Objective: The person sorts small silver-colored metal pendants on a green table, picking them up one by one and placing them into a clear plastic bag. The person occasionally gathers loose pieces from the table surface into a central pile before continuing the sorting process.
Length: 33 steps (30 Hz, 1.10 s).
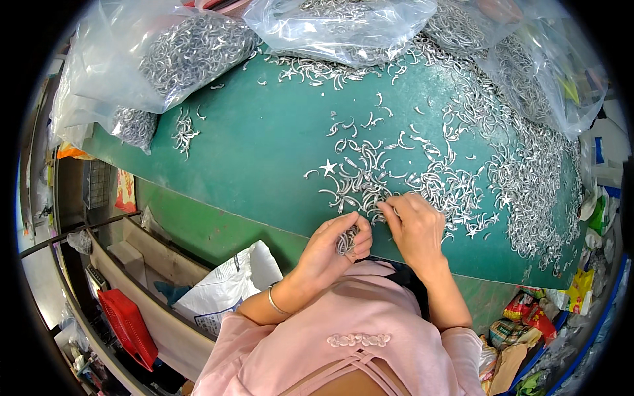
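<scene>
Small silvery metal crescents (363, 185) lie scattered over the green table in front of me. Cupped near the table's front edge, my left hand (323, 245) has its fingers curled round a clump of these crescents (346, 241). Just to its right, my right hand (420, 226) reaches palm down into the near side of the scatter. Its thumb and fingers are bent together at the pieces, and whatever they pinch is hidden. A star-shaped metal piece (328, 167) lies among the crescents, beyond my left hand.
Clear plastic bags of metal pieces (198, 53) line the table's far side. A dense heap (535, 178) covers the right end of the green table (257, 145). Below left are a white sack (231, 280) and a red basket (127, 328); colourful packets (528, 310) sit at lower right.
</scene>
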Each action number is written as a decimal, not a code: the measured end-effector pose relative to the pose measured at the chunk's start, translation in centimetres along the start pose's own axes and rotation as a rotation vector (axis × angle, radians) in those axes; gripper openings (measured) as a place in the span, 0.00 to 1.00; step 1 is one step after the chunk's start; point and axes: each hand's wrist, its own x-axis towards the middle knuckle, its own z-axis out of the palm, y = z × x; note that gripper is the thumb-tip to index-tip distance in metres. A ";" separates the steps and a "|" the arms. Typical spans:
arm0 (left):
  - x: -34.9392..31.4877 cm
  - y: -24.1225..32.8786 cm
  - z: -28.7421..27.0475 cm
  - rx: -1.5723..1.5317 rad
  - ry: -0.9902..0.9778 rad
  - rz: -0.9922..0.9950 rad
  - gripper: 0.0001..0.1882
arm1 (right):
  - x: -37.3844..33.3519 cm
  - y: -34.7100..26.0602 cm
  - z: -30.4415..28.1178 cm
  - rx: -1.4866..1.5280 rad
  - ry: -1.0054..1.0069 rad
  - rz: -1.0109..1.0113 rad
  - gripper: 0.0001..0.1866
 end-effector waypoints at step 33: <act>-0.5 0.7 -0.7 -0.018 0.003 0.039 0.15 | 1.4 2.5 -1.6 2.185 0.059 0.611 0.08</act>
